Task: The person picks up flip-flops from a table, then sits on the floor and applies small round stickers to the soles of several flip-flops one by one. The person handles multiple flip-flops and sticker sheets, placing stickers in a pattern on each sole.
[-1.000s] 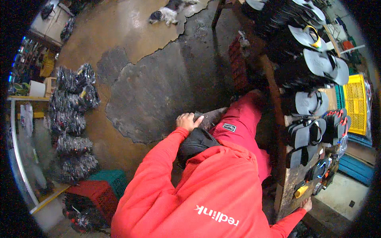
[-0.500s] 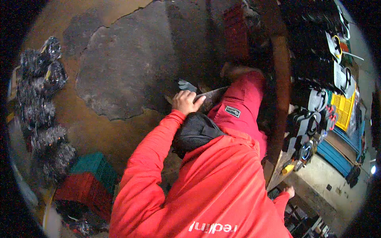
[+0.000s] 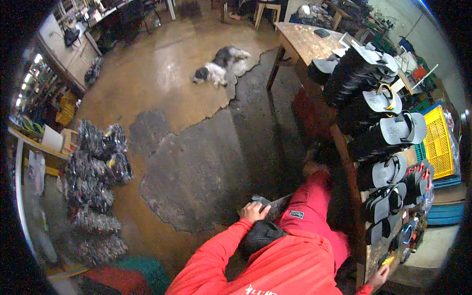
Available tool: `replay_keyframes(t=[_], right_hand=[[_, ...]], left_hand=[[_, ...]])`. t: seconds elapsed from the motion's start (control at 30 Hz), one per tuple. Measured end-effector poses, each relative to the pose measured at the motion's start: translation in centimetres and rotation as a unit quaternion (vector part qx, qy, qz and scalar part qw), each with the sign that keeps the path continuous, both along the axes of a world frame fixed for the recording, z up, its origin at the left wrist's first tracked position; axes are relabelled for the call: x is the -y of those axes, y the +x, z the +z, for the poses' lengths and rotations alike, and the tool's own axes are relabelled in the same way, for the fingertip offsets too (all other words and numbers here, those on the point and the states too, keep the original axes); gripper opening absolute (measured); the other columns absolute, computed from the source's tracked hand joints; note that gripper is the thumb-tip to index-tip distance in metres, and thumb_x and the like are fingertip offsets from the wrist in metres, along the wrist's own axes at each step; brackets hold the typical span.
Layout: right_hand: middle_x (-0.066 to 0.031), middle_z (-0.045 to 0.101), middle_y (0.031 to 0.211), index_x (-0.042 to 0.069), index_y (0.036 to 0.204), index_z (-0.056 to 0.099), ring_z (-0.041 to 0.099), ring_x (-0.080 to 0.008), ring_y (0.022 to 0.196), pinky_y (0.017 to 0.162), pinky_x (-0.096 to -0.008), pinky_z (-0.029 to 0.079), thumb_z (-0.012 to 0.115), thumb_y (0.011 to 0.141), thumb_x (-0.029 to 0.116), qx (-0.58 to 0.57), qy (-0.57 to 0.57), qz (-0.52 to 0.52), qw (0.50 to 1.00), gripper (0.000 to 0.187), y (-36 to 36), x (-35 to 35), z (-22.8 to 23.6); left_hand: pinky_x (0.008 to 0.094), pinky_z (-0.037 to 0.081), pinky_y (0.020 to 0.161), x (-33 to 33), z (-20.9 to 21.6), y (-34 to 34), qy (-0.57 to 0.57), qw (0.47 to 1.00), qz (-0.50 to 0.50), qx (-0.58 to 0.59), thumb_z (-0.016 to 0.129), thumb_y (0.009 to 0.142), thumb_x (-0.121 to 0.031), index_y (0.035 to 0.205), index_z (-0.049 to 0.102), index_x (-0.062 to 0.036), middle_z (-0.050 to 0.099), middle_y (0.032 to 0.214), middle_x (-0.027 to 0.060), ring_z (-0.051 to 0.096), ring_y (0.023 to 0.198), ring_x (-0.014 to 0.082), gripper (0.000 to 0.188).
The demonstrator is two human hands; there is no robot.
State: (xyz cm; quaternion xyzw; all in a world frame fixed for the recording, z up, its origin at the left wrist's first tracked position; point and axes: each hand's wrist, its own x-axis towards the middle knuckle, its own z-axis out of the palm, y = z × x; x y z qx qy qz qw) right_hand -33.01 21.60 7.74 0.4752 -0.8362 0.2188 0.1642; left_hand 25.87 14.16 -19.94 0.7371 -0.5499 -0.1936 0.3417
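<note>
My left hand (image 3: 254, 211) lies beside my lap with its fingers curled over, against a dark flat piece (image 3: 278, 206) whose kind I cannot make out. A small grey piece (image 3: 260, 200) shows just past the knuckles. Low at the right, my right hand (image 3: 378, 276) is by the table edge, its fingertips at or very close to a small yellow object (image 3: 388, 260); whether they grip it cannot be seen. Black sandals with grey footbeds (image 3: 388, 196) stand on the table a little farther off.
Tall stacks of flip-flops (image 3: 393, 129) line the long wooden table (image 3: 307, 42) on my right, with a yellow crate (image 3: 438, 142) behind. Plastic-wrapped bundles (image 3: 91, 184) are piled at left, near red and green crates (image 3: 147, 270). A black-and-white dog (image 3: 219, 69) lies on the floor ahead.
The view has tilted up, bringing the dog and far floor into sight. My right hand has come closer to the yellow object. My left hand keeps its place by my lap.
</note>
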Motion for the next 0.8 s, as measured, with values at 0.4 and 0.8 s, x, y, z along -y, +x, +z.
replay_keyframes(t=[0.4, 0.8], right_hand=[[-0.0237, 0.067, 0.087, 0.001, 0.096, 0.069, 0.065, -0.0411, 0.08, 0.072, -0.0472, 0.052, 0.058, 0.088, 0.038, 0.17, 0.253, -0.032, 0.952, 0.04, 8.4, -9.0, -16.3], [-0.0237, 0.066, 0.094, 0.0, 0.103, 0.066, 0.063, -0.0404, 0.086, 0.076, -0.0454, 0.051, 0.053, 0.092, 0.036, 0.238, 0.228, -0.144, 0.933, 0.041, 6.0, 12.7, -24.6]], left_hand=[[0.0485, 0.05, 0.077, 0.6, 2.7, 0.7, 0.204, 0.976, -0.05, 0.055, 0.048, 0.087, -0.062, 0.086, 0.066, -0.0051, 0.067, 0.09, 0.0189, 0.064, 0.088, 0.0383, 0.06], [0.0473, 0.043, 0.095, 12.7, -1.7, -5.2, 0.358, 0.875, -0.324, -0.035, 0.021, 0.1, -0.044, 0.144, 0.035, -0.0148, 0.058, 0.118, 0.0278, 0.055, 0.109, 0.0449, 0.055]])
